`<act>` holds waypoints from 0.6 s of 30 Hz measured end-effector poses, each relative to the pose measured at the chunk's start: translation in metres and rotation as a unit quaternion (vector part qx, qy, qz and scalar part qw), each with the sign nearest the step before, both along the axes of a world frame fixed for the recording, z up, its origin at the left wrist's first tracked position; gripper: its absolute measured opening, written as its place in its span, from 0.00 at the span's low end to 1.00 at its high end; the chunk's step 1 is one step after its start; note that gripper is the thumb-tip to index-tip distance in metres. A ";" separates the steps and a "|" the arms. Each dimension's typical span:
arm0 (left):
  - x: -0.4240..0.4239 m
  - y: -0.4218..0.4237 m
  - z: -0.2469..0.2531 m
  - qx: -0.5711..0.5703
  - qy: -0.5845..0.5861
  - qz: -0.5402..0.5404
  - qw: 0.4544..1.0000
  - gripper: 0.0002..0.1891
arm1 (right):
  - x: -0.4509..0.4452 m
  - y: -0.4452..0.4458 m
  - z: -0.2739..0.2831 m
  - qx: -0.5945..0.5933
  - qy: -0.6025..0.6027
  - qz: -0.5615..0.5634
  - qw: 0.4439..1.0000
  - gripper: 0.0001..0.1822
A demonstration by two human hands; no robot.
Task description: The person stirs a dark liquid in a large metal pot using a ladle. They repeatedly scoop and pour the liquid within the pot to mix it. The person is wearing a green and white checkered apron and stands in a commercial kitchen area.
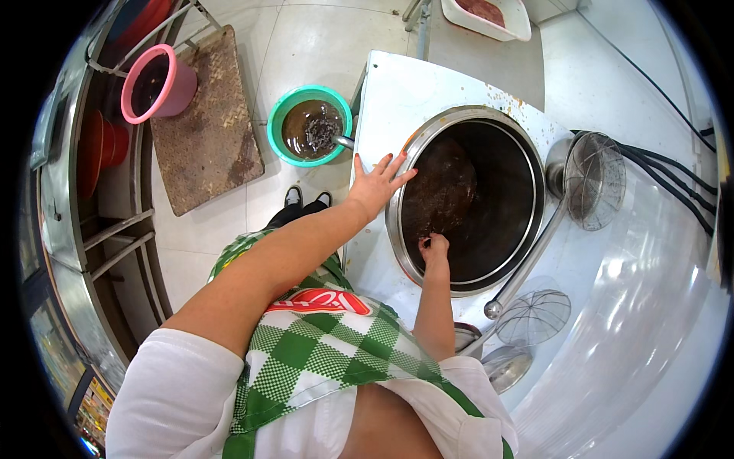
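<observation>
A large round metal pot [538,172] is set into a white metal stove top [395,86]; its inside is dark brown, with a wet sheen on the bottom. My left hand [375,181] lies with fingers spread at the pot's left rim, fingertips over the edge. Inside the near left part of the pot is my right hand [434,248], its fingers curled close to the wall. Something dark shows between thumb and fingers, but whether it is a held thing or only the pot behind is unclear.
Below a metal spout [344,142], a green basin [276,109] holds murky water with dark bits. A pink bucket [182,89] stands on a stained board [212,137]. Wire skimmers [596,181] lie right of the pot, near black hoses [668,166]. A white tub [516,26] stands farther back.
</observation>
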State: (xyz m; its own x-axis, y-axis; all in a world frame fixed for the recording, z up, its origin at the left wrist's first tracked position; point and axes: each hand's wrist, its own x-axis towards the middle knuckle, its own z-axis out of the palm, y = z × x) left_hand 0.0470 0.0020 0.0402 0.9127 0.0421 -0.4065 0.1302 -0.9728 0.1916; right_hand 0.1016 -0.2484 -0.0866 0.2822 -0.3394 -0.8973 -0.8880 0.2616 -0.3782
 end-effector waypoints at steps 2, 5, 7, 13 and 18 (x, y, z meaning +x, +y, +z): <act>-0.001 0.000 0.000 0.002 0.004 0.006 1.000 0.60 | -0.007 0.020 0.002 0.017 0.001 0.041 0.999 0.03; 0.000 0.000 -0.001 0.015 0.007 -0.003 1.000 0.60 | -0.008 0.040 0.008 0.023 0.007 0.045 0.999 0.02; 0.000 -0.001 0.001 0.013 0.007 -0.001 1.000 0.60 | -0.005 0.040 0.008 0.067 -0.004 0.018 0.998 0.03; 0.000 -0.001 0.001 0.013 0.010 -0.002 1.000 0.60 | 0.010 0.060 0.013 0.118 0.016 -0.004 0.993 0.04; 0.001 -0.001 0.000 0.014 0.009 -0.003 1.000 0.60 | 0.012 0.078 0.016 0.162 0.010 0.035 0.986 0.04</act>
